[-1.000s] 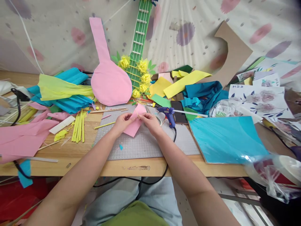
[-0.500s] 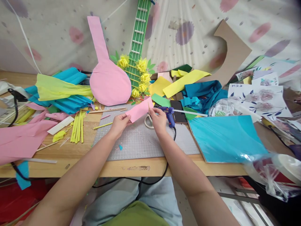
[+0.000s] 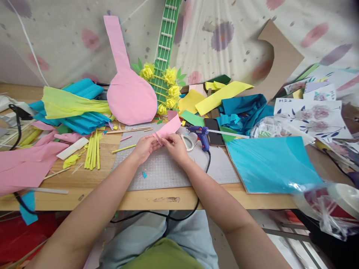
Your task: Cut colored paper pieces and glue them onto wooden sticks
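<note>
My left hand [image 3: 146, 148] is closed on the near left end of a strip of pink paper [image 3: 170, 126]. Beside it, my right hand [image 3: 176, 146] pinches at the same end, where a thin wooden stick [image 3: 157, 137] seems to lie against the paper; the fingers partly hide it. The far end of the strip curves up and away. Both hands are above a grey cutting mat [image 3: 168, 173]. White-handled scissors [image 3: 188, 142] lie just right of my right hand, next to a blue glue gun [image 3: 202, 136] with a long glue stick.
A pink guitar-shaped piece [image 3: 131, 98] leans at the back beside a green guitar neck [image 3: 165, 45] with yellow paper flowers. Yellow rolled sticks [image 3: 92, 151] and crepe paper lie left. A phone [image 3: 214, 131] and blue sheet [image 3: 273, 162] are right; a black cable [image 3: 199, 196] crosses the table edge.
My right hand has moved left and down, bringing the stick from the right end of the pink paper to the left end. The paper now curves, and the scissors show more.
</note>
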Tool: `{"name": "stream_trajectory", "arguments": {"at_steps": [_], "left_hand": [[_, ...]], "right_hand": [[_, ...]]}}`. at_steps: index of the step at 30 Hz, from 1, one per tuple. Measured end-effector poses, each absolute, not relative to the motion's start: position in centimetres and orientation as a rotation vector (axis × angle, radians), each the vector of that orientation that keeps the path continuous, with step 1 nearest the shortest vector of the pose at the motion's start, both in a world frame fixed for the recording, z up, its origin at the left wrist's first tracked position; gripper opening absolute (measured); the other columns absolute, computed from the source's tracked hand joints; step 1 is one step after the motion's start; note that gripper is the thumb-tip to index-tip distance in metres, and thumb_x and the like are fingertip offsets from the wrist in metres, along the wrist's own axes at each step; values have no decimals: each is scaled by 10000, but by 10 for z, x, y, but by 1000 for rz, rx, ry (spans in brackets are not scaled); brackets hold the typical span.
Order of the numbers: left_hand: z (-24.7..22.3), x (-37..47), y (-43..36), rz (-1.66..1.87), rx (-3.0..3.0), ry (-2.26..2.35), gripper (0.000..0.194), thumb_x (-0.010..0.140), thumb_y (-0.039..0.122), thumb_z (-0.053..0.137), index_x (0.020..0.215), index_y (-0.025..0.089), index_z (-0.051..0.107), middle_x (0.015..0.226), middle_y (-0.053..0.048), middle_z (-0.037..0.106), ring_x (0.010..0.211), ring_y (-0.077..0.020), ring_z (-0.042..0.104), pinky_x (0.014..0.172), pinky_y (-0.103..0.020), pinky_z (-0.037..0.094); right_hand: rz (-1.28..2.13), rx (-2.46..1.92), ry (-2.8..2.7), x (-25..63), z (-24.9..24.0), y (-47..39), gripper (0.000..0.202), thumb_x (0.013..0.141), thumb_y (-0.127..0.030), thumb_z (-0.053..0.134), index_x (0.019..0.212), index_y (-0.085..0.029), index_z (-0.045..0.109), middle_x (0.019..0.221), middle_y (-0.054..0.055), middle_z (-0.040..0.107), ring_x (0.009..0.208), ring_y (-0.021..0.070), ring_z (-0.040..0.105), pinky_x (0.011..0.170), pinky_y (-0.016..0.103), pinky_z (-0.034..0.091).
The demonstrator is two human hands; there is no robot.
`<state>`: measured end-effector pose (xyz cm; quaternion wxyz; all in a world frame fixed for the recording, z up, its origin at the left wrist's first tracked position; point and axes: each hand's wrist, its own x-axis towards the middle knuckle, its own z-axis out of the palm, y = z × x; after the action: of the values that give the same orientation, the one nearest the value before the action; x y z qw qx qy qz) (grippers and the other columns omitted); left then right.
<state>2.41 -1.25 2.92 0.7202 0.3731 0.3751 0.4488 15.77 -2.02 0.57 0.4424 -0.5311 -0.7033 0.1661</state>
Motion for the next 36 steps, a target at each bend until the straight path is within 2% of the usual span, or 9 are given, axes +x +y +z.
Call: {"name": "stream_trajectory", "arguments": {"at_steps": [5,9,18,28,33,36], "left_hand": [[27,24,-12,997,837,824,143,677,105,506,712,81,643,735,-88,685,723,-141,636,728,-266,484],[26,22,-11,987,854,781,186,685,132,493,798,87,633,754,-87,685,723,-142,637,701,-255,482],[25,25,-12,1003,869,807,154,640,141,582,783,110,630,768,-71,682,739,-148,637,750,-280,459],[23,27,-13,1034,925,841,179,634,207,644,793,125,645,770,-52,681,729,-131,623,710,-250,464],[21,26,-10,1053,907,871,151,628,192,634,763,125,639,737,-52,679,701,-137,627,707,-262,469],[23,24,-8,1088,859,886,177,629,196,631,793,129,644,739,-44,681,681,-129,624,724,-268,467]], "right_hand": [[255,-1338,-1847,159,10,-24,140,798,-241,538,682,-192,599,740,28,612,772,164,479,724,283,358],[218,-1346,-1879,160,9,-24,138,806,-252,527,709,-195,606,751,35,608,802,174,479,733,289,361],[119,-1367,-1925,157,6,-23,181,826,-296,493,713,-194,590,746,49,584,807,189,467,739,306,357],[13,-1360,-2026,157,8,-24,191,834,-287,466,720,-185,580,754,62,583,796,198,450,737,318,361],[102,-1334,-1949,158,14,-27,171,809,-295,484,683,-194,540,739,52,572,785,184,466,743,321,365],[266,-1396,-1663,161,17,-27,119,765,-295,516,711,-201,467,718,15,539,697,150,480,670,299,385]]}}
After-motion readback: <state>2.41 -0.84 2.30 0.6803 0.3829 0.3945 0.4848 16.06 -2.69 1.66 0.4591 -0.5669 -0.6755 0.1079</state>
